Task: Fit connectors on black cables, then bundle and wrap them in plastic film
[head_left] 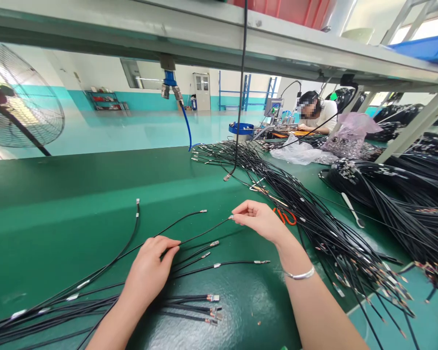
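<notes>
My left hand (151, 265) pinches a thin black cable (206, 230) between thumb and fingertips, low over the green mat. At the cable's end, my right hand (257, 221) grips the small metal connector (231, 218) with thumb and forefinger; a bracelet is on that wrist. The cable runs straight between the two hands. Around my left hand lie several more black cables (199, 268) with metal ends and white labels. Below it, a group of cables ends in pale connectors (213, 298) with orange wires showing. My left palm and forearm hide part of these cables.
A large heap of black cables (277, 180) runs along the right, with orange-handled scissors (285, 216) beside it. Farther right are a white-handled tool (352, 209) and thick cable bundles (383, 194). A black cord (241, 97) hangs from the overhead shelf (204, 29). A person (319, 114) works behind.
</notes>
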A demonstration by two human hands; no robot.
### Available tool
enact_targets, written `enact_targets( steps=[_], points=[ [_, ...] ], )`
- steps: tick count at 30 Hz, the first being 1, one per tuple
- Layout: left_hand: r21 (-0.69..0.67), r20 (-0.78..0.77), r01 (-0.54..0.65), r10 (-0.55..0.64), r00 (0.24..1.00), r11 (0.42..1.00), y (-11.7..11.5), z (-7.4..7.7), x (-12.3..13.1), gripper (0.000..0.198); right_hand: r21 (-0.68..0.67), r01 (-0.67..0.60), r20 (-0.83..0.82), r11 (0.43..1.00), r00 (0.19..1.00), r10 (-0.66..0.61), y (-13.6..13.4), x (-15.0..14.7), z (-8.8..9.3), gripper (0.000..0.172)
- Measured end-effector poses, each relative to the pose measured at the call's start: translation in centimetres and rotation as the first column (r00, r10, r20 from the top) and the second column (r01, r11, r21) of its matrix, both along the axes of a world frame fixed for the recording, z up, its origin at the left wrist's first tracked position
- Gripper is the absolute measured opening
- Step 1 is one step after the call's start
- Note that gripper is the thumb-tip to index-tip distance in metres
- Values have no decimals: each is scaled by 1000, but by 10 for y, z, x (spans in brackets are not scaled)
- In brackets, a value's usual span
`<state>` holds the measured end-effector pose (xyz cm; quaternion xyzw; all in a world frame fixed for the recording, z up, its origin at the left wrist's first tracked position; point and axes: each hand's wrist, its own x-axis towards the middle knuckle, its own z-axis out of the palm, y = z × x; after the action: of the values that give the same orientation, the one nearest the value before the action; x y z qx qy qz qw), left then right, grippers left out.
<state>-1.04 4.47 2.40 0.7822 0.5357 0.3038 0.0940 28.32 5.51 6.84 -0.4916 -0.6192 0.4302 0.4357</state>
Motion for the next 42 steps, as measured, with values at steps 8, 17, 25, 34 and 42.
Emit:
enact_targets(
  steps=[8,17,25,34,42],
  points=[
    [-173,-193,49,-83,978,984,-13,2,8,32,38,116,447,993,886,-120,55,-19,-39,23],
    [161,22,-20,17,1000,987,-10,-8,4,21,121,-51,555,991,831,-25,97,-79,-51,15],
    [454,214,-28,-79,974,890,-29,21,19,32,98,-126,207,987,973,103,-12,-76,2,26],
    [397,339,153,-300,892,905,-41,23,36,19,-50,-260,-234,964,942,242,-37,-81,0,19],
    [316,409,161,-287,866,935,-42,21,41,17,-139,-271,-352,953,912,209,-37,-77,-3,17]
  ],
)
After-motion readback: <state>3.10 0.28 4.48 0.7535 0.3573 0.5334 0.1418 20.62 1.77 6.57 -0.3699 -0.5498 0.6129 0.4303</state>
